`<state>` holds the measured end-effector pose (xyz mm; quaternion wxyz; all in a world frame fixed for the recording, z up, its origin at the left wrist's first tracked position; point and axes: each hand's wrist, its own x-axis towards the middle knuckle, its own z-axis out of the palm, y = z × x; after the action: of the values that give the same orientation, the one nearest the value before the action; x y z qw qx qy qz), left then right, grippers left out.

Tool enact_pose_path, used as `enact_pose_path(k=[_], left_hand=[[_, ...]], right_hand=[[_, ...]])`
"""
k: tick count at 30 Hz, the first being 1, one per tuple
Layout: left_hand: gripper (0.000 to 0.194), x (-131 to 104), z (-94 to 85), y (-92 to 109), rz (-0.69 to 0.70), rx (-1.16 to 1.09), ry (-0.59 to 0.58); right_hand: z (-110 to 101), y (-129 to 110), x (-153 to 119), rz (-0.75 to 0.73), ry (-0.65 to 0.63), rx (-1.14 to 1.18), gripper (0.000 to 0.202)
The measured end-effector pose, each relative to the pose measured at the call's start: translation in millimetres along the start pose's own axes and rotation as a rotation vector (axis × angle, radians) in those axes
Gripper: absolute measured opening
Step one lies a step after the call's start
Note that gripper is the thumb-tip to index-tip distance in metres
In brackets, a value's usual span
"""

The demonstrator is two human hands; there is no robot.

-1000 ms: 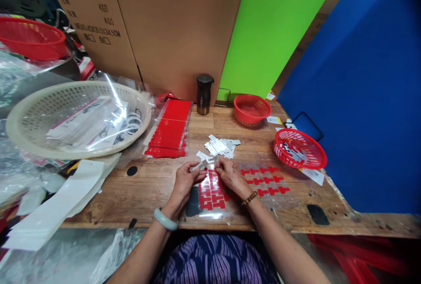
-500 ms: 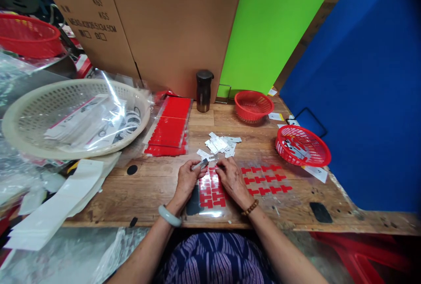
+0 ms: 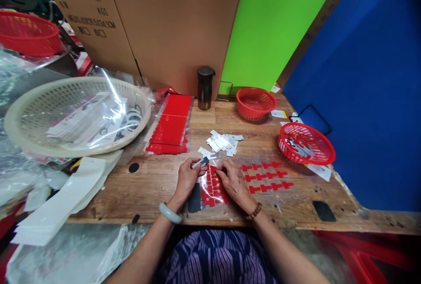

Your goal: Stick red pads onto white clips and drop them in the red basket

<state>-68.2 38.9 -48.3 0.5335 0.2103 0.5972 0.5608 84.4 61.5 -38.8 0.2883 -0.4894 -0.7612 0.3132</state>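
My left hand (image 3: 188, 176) is closed on a small flat grey metal piece (image 3: 201, 162), held between thumb and fingers. My right hand (image 3: 232, 179) pinches at the top edge of a clear sheet with red T-shaped stickers (image 3: 215, 189); the fingers hide whether one sticker is lifted. Just beyond both hands lies a loose pile of small pale metal pieces (image 3: 222, 141). To the right, another clear sheet with rows of red stickers (image 3: 268, 176) lies flat, partly behind my right hand. A dark flat pad (image 3: 194, 200) shows beside the left edge of the nearer sheet.
Stacked red sticker sheets (image 3: 173, 119) lie left of the pile. A large cream basket (image 3: 29, 141) of bagged parts stands farther left. A dark bottle (image 3: 205, 89) and a red basket (image 3: 255, 102) are at the back; another red basket (image 3: 324, 154) holds small pieces at right.
The camera view has shifted slightly. My right fingers stay pinched at the sheet's top edge, and my left hand keeps the metal piece, tilted a little differently.
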Motion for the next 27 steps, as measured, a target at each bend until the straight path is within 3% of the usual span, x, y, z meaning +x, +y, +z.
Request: enact_pose_path(k=[6,12,15,18,27], left_hand=[[0.014,0.5,-2.1,0.9,-0.012,-0.020,-0.010],[0.019,-14.9,-5.6,13.1,-0.126,-0.042,-0.097],[0.027,-32.2,-7.1,20.4,-0.251,-0.078,-0.200],[0.036,-49.5,-6.5,24.5,-0.331,-0.133,-0.271],[0.034,-73.4,7.7,22.1,-0.401,-0.117,-0.324]], right_hand=[[-8.2,5.9,-4.6,-0.018,-0.121,0.192,0.009],[-25.7,-2.8,-13.5,0.133,-0.058,0.477,0.011],[-35.5,-8.6,-20.9,0.134,-0.011,0.458,0.013],[-40.9,-12.5,-28.9,0.103,-0.042,0.392,0.010],[-43.4,-21.3,-44.9,0.091,-0.062,0.364,0.008]])
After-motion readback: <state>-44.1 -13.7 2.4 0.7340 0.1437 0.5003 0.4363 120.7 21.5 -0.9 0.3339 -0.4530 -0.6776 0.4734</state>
